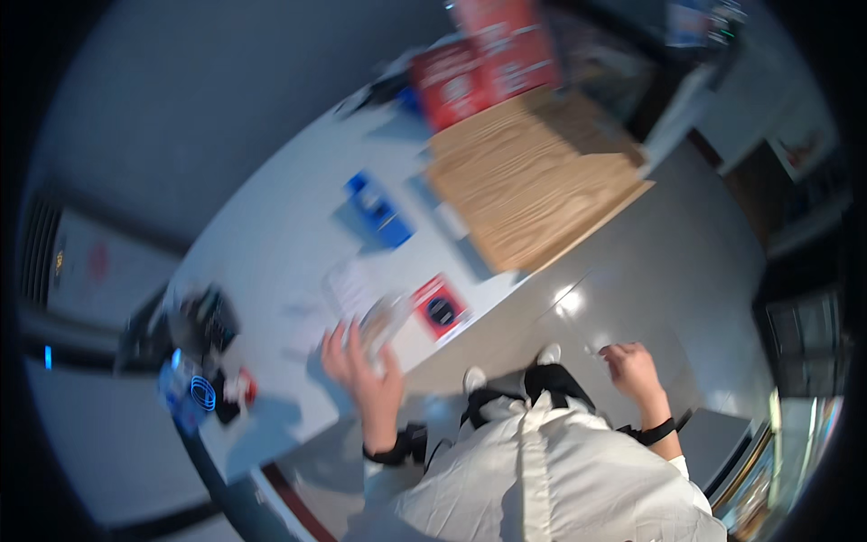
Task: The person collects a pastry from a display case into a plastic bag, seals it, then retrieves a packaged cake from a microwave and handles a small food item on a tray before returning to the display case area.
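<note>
My left hand (366,379) is over the near edge of a white table (271,230), fingers spread. Between its thumb and fingers lies a clear plastic package (387,322), blurred, with something brownish inside. Whether the hand grips the package or only reaches around it, I cannot tell. Just right of it, a red card or flat box (440,308) with a dark round picture rests by the table edge. My right hand (633,372) hangs over the floor, away from the table, its fingers loosely curled. Blur hides whether anything small is in its fingertips.
A blue box (379,210) stands mid-table. Farther right, a wood-grain board or tray (535,183) overhangs the table edge, with red boxes (488,74) behind it. Dark items (206,318) and a plastic bottle (183,393) crowd the left end. A grey cabinet (714,440) is at my right.
</note>
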Demonstrator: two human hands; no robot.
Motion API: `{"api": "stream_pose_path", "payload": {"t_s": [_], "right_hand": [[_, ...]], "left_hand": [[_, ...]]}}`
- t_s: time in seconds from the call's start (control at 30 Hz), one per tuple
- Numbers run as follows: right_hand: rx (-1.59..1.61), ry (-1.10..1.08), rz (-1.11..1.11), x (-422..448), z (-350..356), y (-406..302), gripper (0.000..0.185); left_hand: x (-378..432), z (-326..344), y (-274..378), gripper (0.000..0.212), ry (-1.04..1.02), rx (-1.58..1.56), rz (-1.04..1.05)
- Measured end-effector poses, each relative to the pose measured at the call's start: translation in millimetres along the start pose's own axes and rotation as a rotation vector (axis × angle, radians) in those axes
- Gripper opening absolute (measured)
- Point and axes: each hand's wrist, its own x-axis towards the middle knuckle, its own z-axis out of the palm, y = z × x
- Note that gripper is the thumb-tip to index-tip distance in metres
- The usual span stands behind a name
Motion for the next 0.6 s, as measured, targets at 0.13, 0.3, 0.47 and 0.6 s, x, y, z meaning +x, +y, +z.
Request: {"api": "stream_pose_path", "payload": {"t_s": [0.13,0.3,0.47,0.6], "right_hand": [[0.067,0.09,0.125,-26,-11,46,0.017],[-0.004,0.074,0.365,-90,-17,159,0.018],[-0.018,0.149,0.662,-152,-51,260,0.014],[0.007,0.246,0.877,-187,-60,334,0.013]], "left_hand": [[7,25,59,0.019,0.005,-0.461,0.128],[-8,113,202,0.01,-0.486,-0.975,0.208],[-26,189,363,0.011,-0.891,-1.334,-0.045],[-19,237,468,0.013,-1.085,-1.363,-0.067]]}}
